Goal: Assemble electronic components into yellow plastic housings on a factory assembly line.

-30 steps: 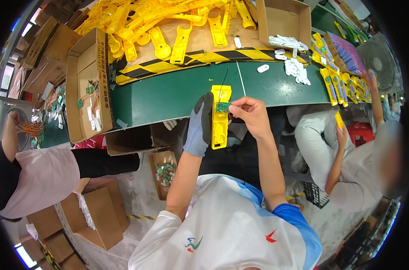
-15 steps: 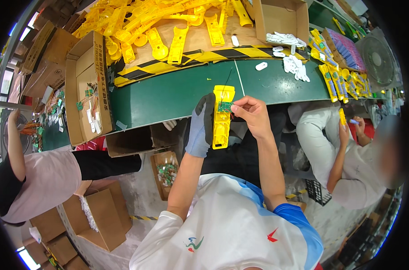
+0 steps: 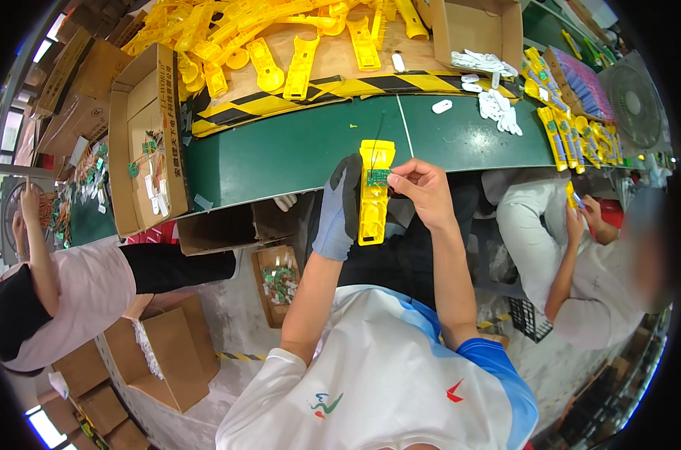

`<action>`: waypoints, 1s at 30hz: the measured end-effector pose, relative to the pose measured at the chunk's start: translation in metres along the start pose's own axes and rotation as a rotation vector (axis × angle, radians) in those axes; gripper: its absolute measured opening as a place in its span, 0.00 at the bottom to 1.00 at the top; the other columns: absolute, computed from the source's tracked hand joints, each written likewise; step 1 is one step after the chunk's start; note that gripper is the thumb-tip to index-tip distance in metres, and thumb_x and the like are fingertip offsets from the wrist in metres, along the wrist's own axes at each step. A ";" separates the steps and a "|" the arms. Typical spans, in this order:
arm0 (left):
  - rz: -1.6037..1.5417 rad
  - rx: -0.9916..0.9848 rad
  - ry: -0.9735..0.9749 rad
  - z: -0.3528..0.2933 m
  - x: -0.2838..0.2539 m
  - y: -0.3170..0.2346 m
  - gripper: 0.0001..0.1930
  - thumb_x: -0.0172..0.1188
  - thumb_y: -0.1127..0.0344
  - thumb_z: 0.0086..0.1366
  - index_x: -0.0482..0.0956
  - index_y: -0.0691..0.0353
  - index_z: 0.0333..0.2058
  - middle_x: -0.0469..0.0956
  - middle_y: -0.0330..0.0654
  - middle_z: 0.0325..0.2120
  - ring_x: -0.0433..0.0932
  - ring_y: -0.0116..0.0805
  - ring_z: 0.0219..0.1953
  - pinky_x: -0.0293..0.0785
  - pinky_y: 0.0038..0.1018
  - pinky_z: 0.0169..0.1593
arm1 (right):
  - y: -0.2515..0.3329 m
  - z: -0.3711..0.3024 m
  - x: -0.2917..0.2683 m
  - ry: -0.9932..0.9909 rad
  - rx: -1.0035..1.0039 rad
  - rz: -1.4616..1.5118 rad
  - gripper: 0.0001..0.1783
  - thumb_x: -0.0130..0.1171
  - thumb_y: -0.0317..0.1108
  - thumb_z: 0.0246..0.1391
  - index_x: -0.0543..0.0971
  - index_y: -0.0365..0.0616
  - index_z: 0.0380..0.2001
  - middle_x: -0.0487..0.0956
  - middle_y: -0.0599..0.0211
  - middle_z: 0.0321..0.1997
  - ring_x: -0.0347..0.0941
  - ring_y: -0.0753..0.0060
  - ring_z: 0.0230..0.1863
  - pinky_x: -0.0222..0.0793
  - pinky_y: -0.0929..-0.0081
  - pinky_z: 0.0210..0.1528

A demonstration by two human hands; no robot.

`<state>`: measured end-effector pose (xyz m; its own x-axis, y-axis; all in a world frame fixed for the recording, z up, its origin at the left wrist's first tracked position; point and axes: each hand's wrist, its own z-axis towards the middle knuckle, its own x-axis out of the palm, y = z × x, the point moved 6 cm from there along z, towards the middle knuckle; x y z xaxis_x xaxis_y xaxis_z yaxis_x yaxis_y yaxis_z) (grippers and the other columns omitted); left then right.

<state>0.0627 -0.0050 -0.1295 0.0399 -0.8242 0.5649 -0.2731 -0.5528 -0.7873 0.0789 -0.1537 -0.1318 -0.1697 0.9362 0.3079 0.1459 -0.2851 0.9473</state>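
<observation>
My left hand [image 3: 342, 202], in a grey-blue work glove with a dark palm, is closed round the left side of a yellow plastic housing [image 3: 373, 210] held above my lap at the bench edge. Inside the housing's upper part lies a small green circuit board [image 3: 378, 178], with a thin dark wire rising from it past the top end. My bare right hand [image 3: 423, 191] pinches the right edge of that board between thumb and fingers. Whether the board is seated in the housing or just resting there, I cannot tell.
On the green bench [image 3: 280, 169] stands a cardboard box [image 3: 127, 150] with circuit boards. Behind a striped edge lie piled yellow housings [image 3: 265, 64]; white plastic parts [image 3: 498, 109] lie to the right. A co-worker [image 3: 595, 292] sits at right holding a yellow part; another [image 3: 63, 292] works at left.
My hands keep the same grip on the housing and board, with almost no shift. The left co-worker's arms have moved, and the right co-worker's hands have come closer together at the yellow part.
</observation>
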 end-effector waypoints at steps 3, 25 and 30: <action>0.149 0.058 0.064 -0.001 0.000 -0.003 0.21 0.46 0.51 0.75 0.73 0.63 0.52 0.79 0.43 0.40 0.81 0.32 0.38 0.79 0.27 0.41 | 0.001 -0.002 -0.001 -0.012 -0.002 0.005 0.03 0.65 0.23 0.55 0.81 0.36 0.33 0.82 0.68 0.32 0.78 0.83 0.34 0.74 0.84 0.41; 0.240 0.239 -0.162 -0.023 -0.002 -0.014 0.20 0.53 0.67 0.71 0.70 0.67 0.59 0.79 0.40 0.39 0.77 0.23 0.38 0.74 0.21 0.41 | -0.006 -0.024 0.010 0.040 -0.031 -0.168 0.18 0.54 0.35 0.66 0.73 0.36 0.54 0.80 0.69 0.35 0.74 0.83 0.37 0.70 0.82 0.44; 0.214 0.277 -0.165 -0.020 -0.010 -0.017 0.21 0.51 0.61 0.74 0.68 0.65 0.60 0.81 0.45 0.38 0.81 0.32 0.38 0.77 0.24 0.39 | 0.008 -0.040 0.014 0.048 -0.019 -0.356 0.09 0.63 0.29 0.58 0.82 0.35 0.40 0.82 0.69 0.28 0.76 0.84 0.30 0.72 0.83 0.35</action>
<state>0.0476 0.0152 -0.1164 0.1708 -0.9208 0.3506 -0.0229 -0.3594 -0.9329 0.0389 -0.1510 -0.1169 -0.2520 0.9670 -0.0386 0.0511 0.0532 0.9973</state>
